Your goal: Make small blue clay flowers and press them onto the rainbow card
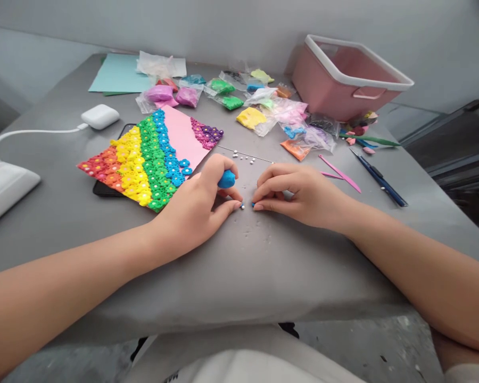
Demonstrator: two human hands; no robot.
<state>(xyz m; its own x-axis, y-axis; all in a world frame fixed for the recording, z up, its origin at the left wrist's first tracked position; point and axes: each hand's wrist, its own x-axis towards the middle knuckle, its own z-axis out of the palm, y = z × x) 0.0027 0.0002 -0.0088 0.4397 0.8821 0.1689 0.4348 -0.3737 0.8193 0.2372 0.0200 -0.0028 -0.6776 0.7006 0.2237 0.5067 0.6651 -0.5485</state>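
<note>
My left hand is closed around a lump of blue clay, held under the curled index finger. Its thumb tip touches a tiny white ball with a bit of blue beside it. Facing it across a small gap, my right hand pinches a small piece of blue clay between thumb and fingertips near the table. Left of my hands lies a pink card covered in rows of small clay flowers, red through yellow, green and blue, with purple at the far corner. Several white balls lie beyond my fingers by a thin metal rod.
Bags of coloured clay spread along the back, beside a pink bin with a white rim. Pink tools and a dark blue pen-like tool lie at right. A white charging case with a cable sits at left.
</note>
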